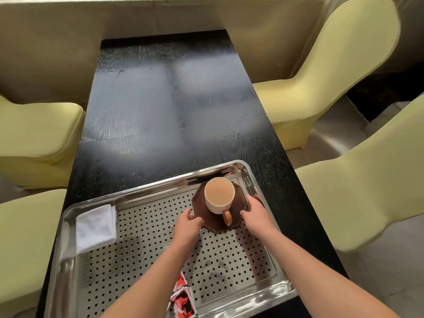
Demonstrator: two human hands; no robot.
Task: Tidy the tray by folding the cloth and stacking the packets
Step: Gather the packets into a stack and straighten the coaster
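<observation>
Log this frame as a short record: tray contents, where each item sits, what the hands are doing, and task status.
surface: metal tray with perforated floor, on a dark table
cloth: white cloth, folded, far-left corner of tray
packets: red packets, loose pile at near edge, partly hidden by the left forearm
cup: cup of milky drink on a brown saucer, far-right part of tray
left hand: left hand touching the saucer's left edge
right hand: right hand touching the saucer's right edge
status: cloth folded; packets not neatly stacked
</observation>
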